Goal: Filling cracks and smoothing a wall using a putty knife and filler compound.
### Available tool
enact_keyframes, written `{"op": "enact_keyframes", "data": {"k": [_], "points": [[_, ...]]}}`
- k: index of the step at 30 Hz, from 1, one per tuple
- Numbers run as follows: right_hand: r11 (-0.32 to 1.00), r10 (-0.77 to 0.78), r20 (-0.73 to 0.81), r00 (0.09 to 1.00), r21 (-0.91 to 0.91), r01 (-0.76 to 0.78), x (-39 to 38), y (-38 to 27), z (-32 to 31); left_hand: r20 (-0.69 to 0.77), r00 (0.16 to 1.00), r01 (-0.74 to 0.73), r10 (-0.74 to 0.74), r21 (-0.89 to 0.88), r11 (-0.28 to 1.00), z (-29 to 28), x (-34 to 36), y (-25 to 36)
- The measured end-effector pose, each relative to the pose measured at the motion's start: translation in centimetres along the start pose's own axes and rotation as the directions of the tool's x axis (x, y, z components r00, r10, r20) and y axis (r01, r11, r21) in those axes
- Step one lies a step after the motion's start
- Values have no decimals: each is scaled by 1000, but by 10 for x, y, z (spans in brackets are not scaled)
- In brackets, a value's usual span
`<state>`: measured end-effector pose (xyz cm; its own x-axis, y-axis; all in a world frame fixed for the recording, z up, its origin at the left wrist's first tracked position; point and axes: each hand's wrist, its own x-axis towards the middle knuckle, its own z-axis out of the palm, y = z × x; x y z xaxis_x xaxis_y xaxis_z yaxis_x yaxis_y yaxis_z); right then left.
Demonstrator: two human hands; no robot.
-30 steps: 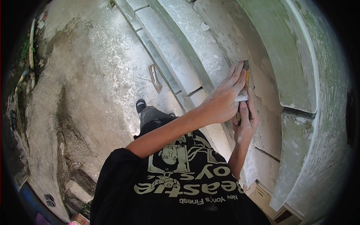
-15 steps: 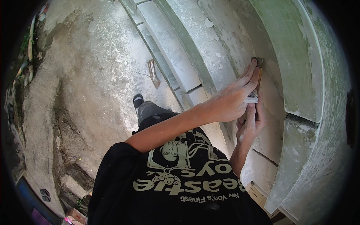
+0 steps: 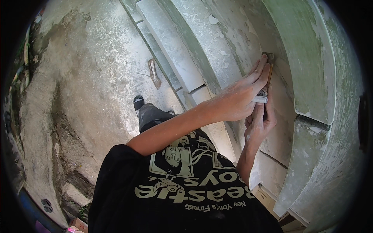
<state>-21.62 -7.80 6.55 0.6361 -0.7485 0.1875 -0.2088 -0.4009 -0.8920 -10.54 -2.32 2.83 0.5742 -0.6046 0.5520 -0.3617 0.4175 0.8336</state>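
Both hands grip one long, narrow hand tool (image 3: 269,73) against the pale, dusty wall panel on my right. A dark square block (image 3: 267,58) shows at its far end, and a brownish strip runs along its right edge. My left hand (image 3: 243,97) reaches across from the left, with fingers stretched along the tool and pressed on it near the block. Nearer to me, my right hand (image 3: 259,130) is closed round the lower part. Between the hands sticks out a light grey flat piece (image 3: 260,99). The tool's exact kind is hidden by my fingers.
Green-grey ledges (image 3: 311,70) with worn paint curve along the right. Stepped mouldings (image 3: 167,50) with flaked chips run at the upper middle. A brown-edged strip (image 3: 154,73) lies on the concrete floor (image 3: 93,77). At the lower left are dark slippers (image 3: 47,206) and a cardboard box (image 3: 79,224).
The dark block end and my fingertips have slid slightly farther away along the panel. The floor and ledges have shifted a little leftward in view. Both hands keep their hold.
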Motion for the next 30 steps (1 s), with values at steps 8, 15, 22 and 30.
{"op": "enact_keyframes", "data": {"k": [8, 15, 22, 30], "points": [[997, 27, 33, 999, 65, -29, 8, -9, 14, 9, 1000, -3, 3, 41, 999, -20, 7, 0], [934, 210, 132, 969, 266, -239, -10, 9, -6, 87, 995, 44, -48, 53, 998, -6, -19, -10], [945, 185, 160, 970, 243, -221, 2, -4, 12, 58, 996, 62, -69, 113, 992, -19, -1, -11], [953, 180, 110, 978, 226, -201, 4, -8, 24, 47, 998, 40, -46, 121, 992, -30, 2, -12]]}}
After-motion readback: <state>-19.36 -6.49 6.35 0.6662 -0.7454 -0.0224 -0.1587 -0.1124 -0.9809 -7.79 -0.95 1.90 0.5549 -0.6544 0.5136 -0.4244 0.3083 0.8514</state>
